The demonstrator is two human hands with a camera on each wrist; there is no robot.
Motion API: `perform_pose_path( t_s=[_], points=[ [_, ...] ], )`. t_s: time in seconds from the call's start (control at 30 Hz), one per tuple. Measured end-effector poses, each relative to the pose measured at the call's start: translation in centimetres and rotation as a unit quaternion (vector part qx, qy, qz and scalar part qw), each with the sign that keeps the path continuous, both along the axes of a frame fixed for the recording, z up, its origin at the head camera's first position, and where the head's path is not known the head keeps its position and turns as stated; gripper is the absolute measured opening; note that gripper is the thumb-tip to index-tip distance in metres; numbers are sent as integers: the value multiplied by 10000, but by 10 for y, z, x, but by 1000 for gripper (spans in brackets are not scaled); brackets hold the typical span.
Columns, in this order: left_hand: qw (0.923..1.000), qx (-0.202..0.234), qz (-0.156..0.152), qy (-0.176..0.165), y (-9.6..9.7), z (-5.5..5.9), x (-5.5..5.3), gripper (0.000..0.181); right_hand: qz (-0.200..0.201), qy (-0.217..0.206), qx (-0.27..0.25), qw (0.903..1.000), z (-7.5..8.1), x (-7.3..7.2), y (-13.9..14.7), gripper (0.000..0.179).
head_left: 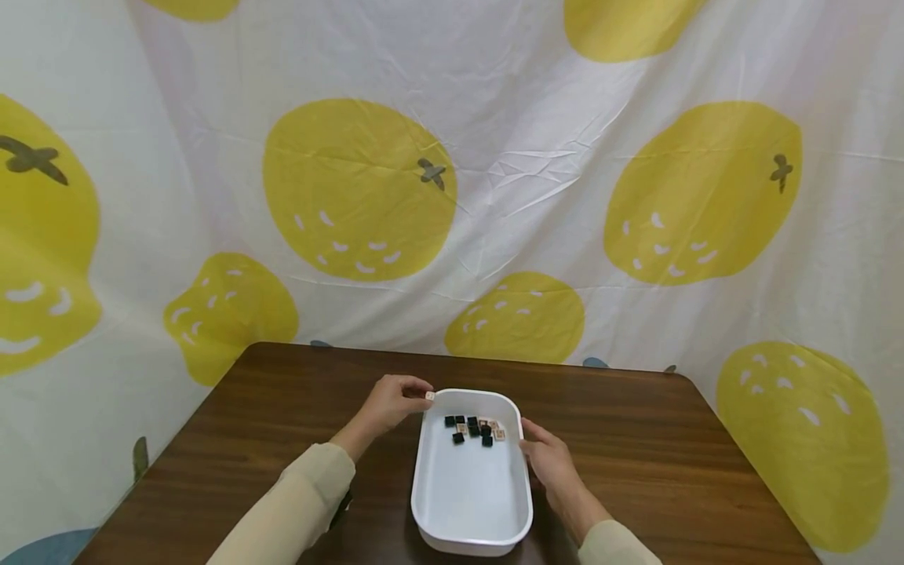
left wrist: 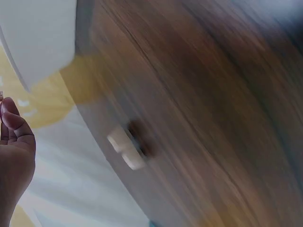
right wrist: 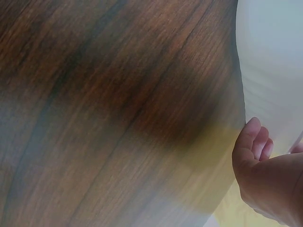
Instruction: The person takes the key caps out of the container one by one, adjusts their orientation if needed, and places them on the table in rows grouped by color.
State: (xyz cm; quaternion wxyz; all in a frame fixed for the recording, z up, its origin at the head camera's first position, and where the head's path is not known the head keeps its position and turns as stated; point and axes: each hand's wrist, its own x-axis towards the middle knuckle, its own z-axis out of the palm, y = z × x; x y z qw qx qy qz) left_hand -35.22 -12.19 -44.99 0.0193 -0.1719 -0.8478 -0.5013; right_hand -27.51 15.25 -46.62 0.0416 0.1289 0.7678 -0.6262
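A white rectangular tray (head_left: 472, 494) stands on the table between my hands. At its far end lie several small square tiles (head_left: 458, 438), some showing black and others beige faces with markings. My left hand (head_left: 391, 404) pinches one small beige tile (head_left: 429, 396) between thumb and fingertips, at the tray's far left rim. Only part of that tile shows beyond the fingers in the left wrist view. On the tray's right side my right hand (head_left: 554, 463) holds the wall, thumb near the rim and fingers against the outside, as the right wrist view (right wrist: 272, 175) shows too.
Two blurred beige pieces (left wrist: 125, 147) with dark backs sit on the dark wooden table (left wrist: 189, 94) in the left wrist view; I cannot make them out in the head view. Behind the table's far edge hangs a white curtain (head_left: 508, 157) printed with yellow lemons.
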Motion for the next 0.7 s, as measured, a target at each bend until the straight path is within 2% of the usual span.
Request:
perform_pose_path(
  t_s=[0.23, 0.4, 0.7],
  points=[
    [9982, 111, 576, -107, -29, -6, -2, 19, 29, 58, -18, 10000, -1, 0, 0, 47],
    [9964, 67, 813, -230, -54, -11, -1, 20, 29, 78, -79, 9999, -1, 0, 0, 47],
    [9918, -529, 1144, -208, -99, -25, 1, 21, -23, 46, -9, 10000, -4, -1, 1, 47]
  ],
)
